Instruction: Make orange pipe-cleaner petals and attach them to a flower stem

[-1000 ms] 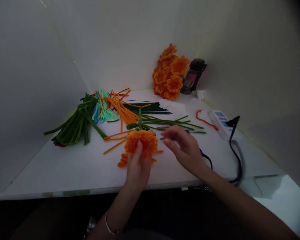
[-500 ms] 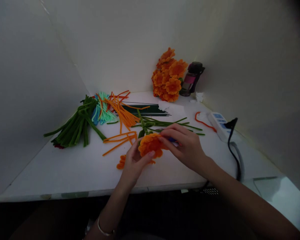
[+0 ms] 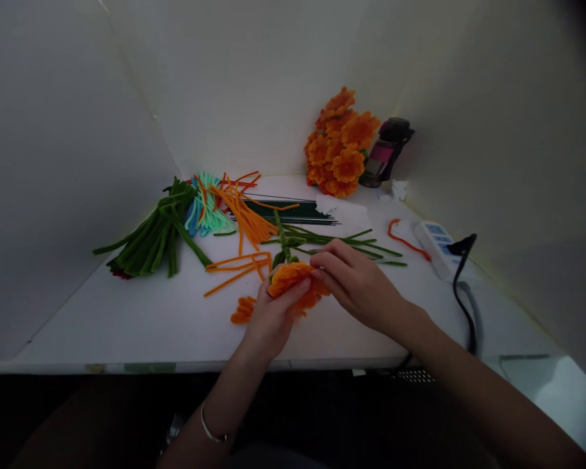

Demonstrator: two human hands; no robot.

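Note:
Between my two hands is an orange pipe-cleaner flower [image 3: 293, 277], its green stem [image 3: 284, 240] pointing away from me. My left hand [image 3: 273, 319] is closed round the flower's near left side, with the thumb laid across the petals. On the right edge, the fingertips of my right hand [image 3: 356, 280] pinch a petal. Some looped orange petals [image 3: 243, 311] lie on the table just left of my left hand. Behind the flower are loose orange pipe cleaners [image 3: 239, 266] and long green pipe cleaners [image 3: 366, 244].
A bunch of finished orange flowers [image 3: 339, 146] leans at the back beside a dark bottle [image 3: 387, 153]. Green pipe cleaners [image 3: 149, 234] are bundled at left, near mint ones [image 3: 209, 208]. Dark thin wires [image 3: 293, 212] lie behind. A power strip [image 3: 439, 247] with a black cable sits right.
The flower has tilted, so its face shows less. My left thumb has moved further over the petals, and my right hand still pinches the right edge. The view has shifted slightly.

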